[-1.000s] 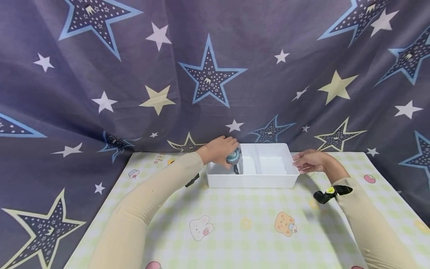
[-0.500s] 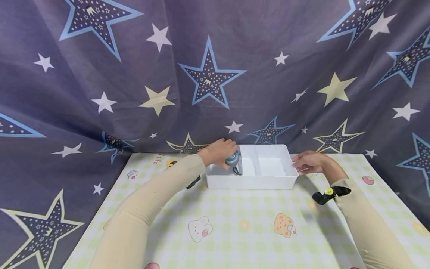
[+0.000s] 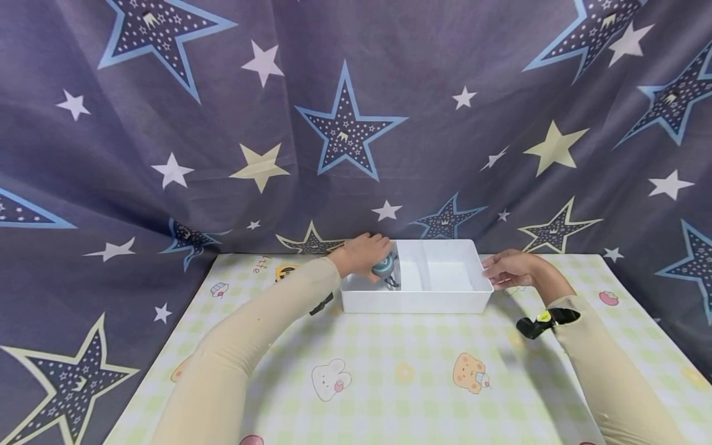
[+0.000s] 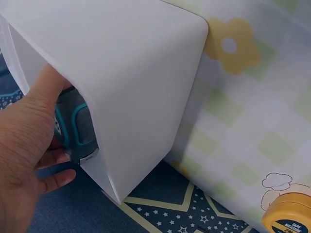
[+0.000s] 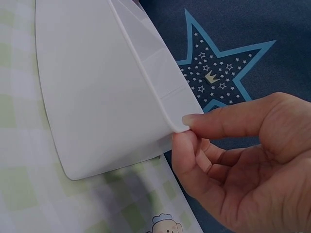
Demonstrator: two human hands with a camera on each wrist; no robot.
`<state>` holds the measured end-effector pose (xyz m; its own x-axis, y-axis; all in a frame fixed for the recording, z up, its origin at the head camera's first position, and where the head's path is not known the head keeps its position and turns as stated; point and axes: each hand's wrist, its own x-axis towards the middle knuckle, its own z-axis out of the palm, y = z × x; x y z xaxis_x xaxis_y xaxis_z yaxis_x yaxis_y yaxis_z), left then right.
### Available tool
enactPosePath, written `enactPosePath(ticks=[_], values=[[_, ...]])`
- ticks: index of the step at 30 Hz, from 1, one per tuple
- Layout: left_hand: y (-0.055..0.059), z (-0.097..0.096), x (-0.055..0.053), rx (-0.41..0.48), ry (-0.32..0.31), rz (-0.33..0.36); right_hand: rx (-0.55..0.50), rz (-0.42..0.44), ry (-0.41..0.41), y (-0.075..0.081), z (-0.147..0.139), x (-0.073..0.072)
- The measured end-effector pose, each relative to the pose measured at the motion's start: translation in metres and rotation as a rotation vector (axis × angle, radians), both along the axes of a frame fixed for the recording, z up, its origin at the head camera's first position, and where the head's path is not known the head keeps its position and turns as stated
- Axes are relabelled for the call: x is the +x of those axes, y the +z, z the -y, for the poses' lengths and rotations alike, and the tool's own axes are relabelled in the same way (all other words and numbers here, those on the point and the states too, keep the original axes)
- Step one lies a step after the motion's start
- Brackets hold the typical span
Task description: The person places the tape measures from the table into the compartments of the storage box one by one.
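Note:
A white divided box [image 3: 414, 301] stands near the back of the table. My left hand [image 3: 363, 254] reaches into its left compartment and grips a grey and teal tape measure [image 3: 384, 264] with a dark wrist strap hanging from it. In the left wrist view, the thumb goes over the rim and the tape measure [image 4: 80, 124] sits just inside the wall; its underside is hidden. At the box's right end, my right hand [image 3: 510, 268] pinches the rim between thumb and index finger, as the right wrist view shows at the back corner of the box [image 5: 102, 97].
A yellow tape measure [image 4: 290, 213] lies left of the box, partly behind my left forearm in the head view. The table [image 3: 389, 395] wears a green-and-white checked cover. A star-patterned dark curtain [image 3: 434, 154] hangs right behind the box.
My left hand has sunk slightly with the grey and teal tape measure, lower into the left compartment. My right hand keeps its pinch on the rim. The head view shifts a little.

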<state>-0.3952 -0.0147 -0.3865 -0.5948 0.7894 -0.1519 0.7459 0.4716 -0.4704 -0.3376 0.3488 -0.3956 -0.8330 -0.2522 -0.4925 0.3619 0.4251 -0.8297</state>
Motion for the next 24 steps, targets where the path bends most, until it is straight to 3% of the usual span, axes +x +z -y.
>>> enactPosePath(ticks=[14,24], values=[[0.001,-0.006,-0.001,-0.036,0.064,0.047,0.011,-0.022,0.006,0.0,-0.002,0.001],[0.013,-0.015,0.004,-0.033,0.184,0.172,0.015,-0.018,-0.004,0.0,-0.001,0.001]])
